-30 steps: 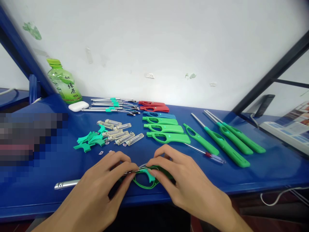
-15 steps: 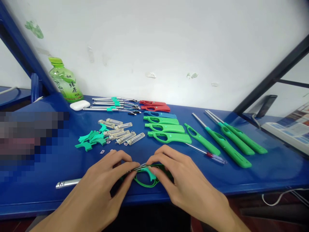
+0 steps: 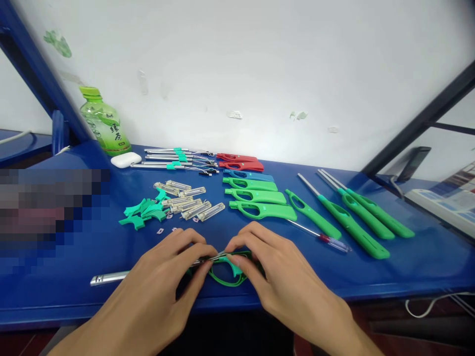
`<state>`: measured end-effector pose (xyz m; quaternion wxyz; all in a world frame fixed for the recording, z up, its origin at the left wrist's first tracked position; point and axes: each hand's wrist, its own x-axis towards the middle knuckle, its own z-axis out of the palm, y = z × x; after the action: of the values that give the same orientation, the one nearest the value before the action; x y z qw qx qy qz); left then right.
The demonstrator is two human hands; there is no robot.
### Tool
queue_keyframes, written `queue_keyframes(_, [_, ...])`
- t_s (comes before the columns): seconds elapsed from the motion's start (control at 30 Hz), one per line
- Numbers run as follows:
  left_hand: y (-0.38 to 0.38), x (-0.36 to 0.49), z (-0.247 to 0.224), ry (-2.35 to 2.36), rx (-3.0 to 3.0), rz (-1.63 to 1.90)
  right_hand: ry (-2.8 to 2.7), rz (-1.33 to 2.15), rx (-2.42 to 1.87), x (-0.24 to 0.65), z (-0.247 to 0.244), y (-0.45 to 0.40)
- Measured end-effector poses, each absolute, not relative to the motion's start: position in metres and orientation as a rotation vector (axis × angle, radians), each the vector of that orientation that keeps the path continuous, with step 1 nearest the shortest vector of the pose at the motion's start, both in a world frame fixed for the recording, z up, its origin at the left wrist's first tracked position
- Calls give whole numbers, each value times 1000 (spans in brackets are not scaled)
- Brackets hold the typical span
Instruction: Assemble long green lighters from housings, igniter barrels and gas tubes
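Near the desk's front edge, a green lighter housing (image 3: 227,285) lies between my hands, with a teal trigger (image 3: 235,267) at its finger loop. A metal lighter tube (image 3: 107,278) sticks out to the left beneath my left hand (image 3: 168,279). The left thumb and fingers pinch the tube's inner end, where thin wires show. My right hand (image 3: 276,269) is closed on the housing beside the trigger, its thumb and index fingertips at the wires. The fingers hide most of the housing's right end, and I cannot make out the exact fit of the parts.
Loose teal triggers (image 3: 143,212) and clear fuel tanks (image 3: 185,200) lie ahead on the left, behind them wired tube assemblies (image 3: 178,158). Green housings (image 3: 263,210), a screwdriver (image 3: 326,239) and long green lighters (image 3: 356,225) spread rightward. A tea bottle (image 3: 106,123) stands at the back left.
The whole view has shifted slightly, with the desk items a little farther right. Both hands keep pinching the same spot on the lighter, with hardly any finger movement.
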<state>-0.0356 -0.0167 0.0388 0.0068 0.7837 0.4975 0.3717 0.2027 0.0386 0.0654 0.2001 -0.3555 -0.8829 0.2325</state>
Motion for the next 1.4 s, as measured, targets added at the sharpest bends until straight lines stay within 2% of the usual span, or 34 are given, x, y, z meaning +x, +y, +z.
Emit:
queue_keyframes(0.77, [-18,-37,38,1550,2492,1150,-2341,656,-961,202,61,39])
queue_keyframes(1.13, [-16,-36,38,1555,2477,1150,-2379,550,-974,217,65,49])
queue_keyframes(1.4, [-18,-38,39,1526,2466,1142,-2409,661,-985,224,64,61])
